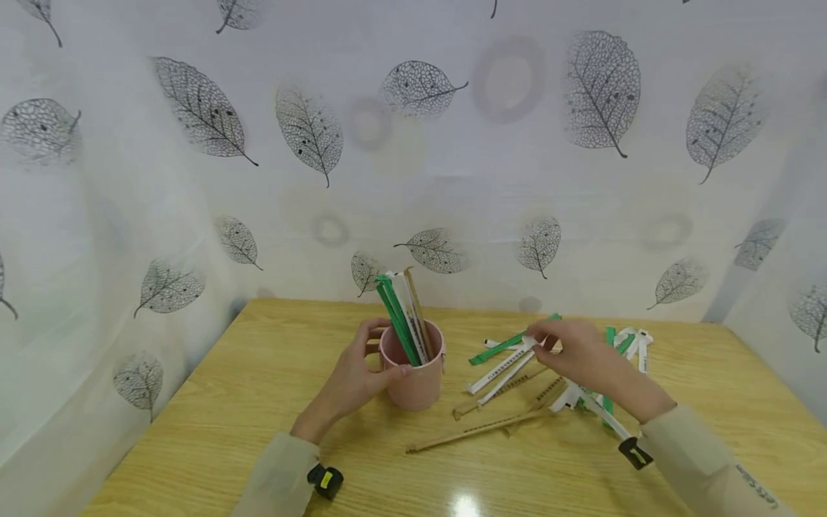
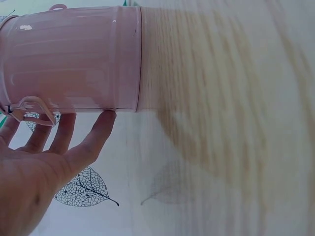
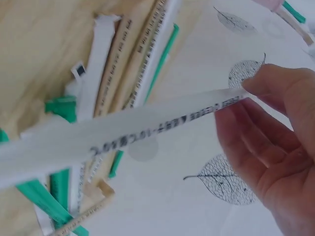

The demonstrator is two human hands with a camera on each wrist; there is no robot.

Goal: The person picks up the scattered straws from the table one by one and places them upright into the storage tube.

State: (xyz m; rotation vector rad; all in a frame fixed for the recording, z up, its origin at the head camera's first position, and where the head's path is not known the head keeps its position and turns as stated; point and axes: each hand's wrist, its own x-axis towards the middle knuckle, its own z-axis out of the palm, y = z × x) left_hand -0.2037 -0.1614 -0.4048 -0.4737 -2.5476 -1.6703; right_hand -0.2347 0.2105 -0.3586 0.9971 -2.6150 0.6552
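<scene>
A small pink bucket (image 1: 415,388) stands upright on the table, holding several paper-wrapped straws (image 1: 402,319) in green, white and brown. My left hand (image 1: 352,380) grips its left side, thumb at the front near the rim and the other fingers reaching round behind. In the left wrist view, fingertips touch the bucket wall (image 2: 74,59) beside a small wire handle. Over the loose pile my right hand (image 1: 584,362) pinches one end of a white wrapped straw (image 3: 147,125) between thumb and fingers. That straw is printed with dark lettering and is raised above the others.
Loose wrapped straws (image 1: 500,370) in white, green and brown lie scattered to the bucket's right. One brown straw (image 1: 474,432) lies nearest the table's front. Behind the wooden table (image 1: 297,337) hangs a leaf-print cloth (image 1: 446,187).
</scene>
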